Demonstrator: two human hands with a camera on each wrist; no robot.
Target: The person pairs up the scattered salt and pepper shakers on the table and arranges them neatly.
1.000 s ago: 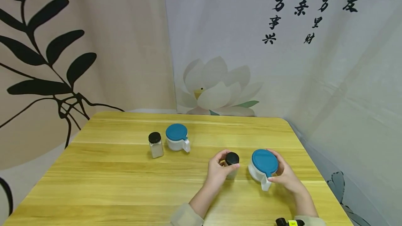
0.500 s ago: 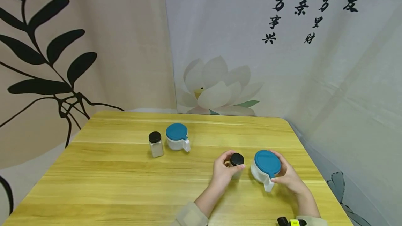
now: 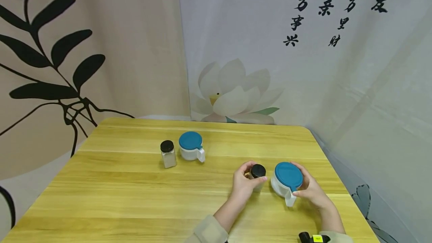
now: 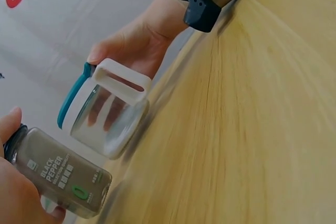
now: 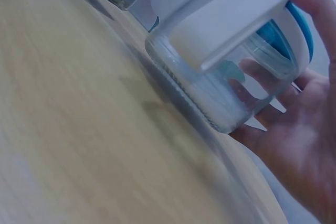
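Note:
My left hand grips a black pepper jar around its upper part, thumb and fingers on opposite sides near the black cap. In the head view that hand hides part of the jar. Beside it on the right, my right hand holds a clear glass seasoning pot with a blue lid and a white handle. The fingers wrap the pot's far right side and the thumb lies at the lid's tab by the handle. A small gap separates jar and pot. Whether either one touches the tabletop, I cannot tell.
Farther back on the wooden table stand a second black-capped jar and another blue-lidded pot, side by side. A printed curtain hangs behind the table. A dark device is strapped at my right wrist.
My left hand has moved to the right with the pepper jar. My right hand and its pot have shifted slightly right too. The two items at the back stand where they were.

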